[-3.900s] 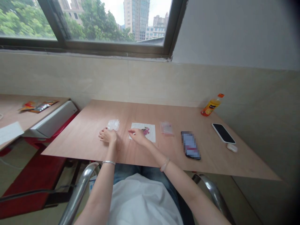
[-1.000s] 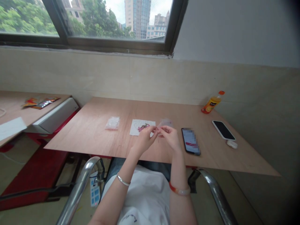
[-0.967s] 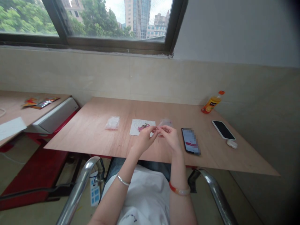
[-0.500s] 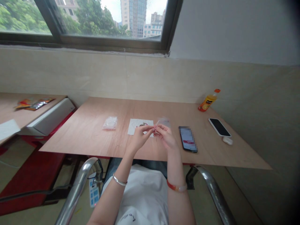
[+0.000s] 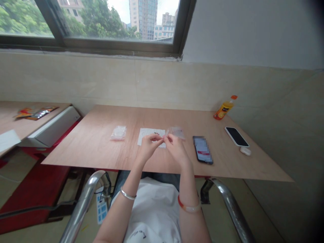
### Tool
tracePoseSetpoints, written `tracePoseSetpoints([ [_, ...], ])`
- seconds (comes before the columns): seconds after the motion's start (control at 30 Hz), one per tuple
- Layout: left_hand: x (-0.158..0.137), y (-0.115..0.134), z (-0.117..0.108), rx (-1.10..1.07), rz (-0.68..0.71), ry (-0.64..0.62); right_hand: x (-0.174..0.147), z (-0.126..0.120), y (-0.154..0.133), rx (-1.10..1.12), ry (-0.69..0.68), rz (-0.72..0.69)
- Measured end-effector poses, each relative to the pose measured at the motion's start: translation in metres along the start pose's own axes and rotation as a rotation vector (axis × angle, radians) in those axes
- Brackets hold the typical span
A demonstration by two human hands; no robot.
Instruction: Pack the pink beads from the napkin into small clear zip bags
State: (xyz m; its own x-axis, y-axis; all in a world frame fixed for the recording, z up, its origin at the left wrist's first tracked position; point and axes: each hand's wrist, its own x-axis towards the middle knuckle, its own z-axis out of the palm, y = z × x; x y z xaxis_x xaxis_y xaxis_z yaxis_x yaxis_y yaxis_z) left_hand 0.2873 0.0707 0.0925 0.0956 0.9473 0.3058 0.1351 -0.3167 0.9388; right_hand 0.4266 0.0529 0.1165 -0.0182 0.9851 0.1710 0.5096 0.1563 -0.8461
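Fingertips of my left hand [image 5: 150,144] and my right hand [image 5: 175,145] meet in a pinch above the near side of a white sheet [image 5: 143,135]. Whatever they pinch is too small to make out. Small dark reddish bits [image 5: 156,133] lie on the sheet, partly hidden behind my left fingers. A clear plastic bag [image 5: 178,131] rests just beyond my right hand. Farther left on the table lies another clear bag [image 5: 118,133] with pale pink contents.
The wooden table [image 5: 88,148] also bears a dark phone [image 5: 203,150], a white-edged phone [image 5: 236,136], a white earbud case [image 5: 245,151] and an orange drink bottle [image 5: 223,109]. Metal armrests [image 5: 84,202] flank my lap. Snack packets [image 5: 37,113] lie on the side table.
My right hand has shifted slightly left and turned inward, its fingers closing nearer to the left fingertips. My left hand has moved slightly left.
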Motion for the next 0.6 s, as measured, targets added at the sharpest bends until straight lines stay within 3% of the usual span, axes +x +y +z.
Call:
tracePoseSetpoints([
  [0.2,0.000,0.005,0.000,0.064,0.023,-0.088,0.003,-0.003,0.007,0.032,-0.040,0.011],
  [0.6,-0.003,0.011,-0.001,0.131,0.074,-0.041,0.003,0.002,0.005,0.207,-0.084,0.000],
])
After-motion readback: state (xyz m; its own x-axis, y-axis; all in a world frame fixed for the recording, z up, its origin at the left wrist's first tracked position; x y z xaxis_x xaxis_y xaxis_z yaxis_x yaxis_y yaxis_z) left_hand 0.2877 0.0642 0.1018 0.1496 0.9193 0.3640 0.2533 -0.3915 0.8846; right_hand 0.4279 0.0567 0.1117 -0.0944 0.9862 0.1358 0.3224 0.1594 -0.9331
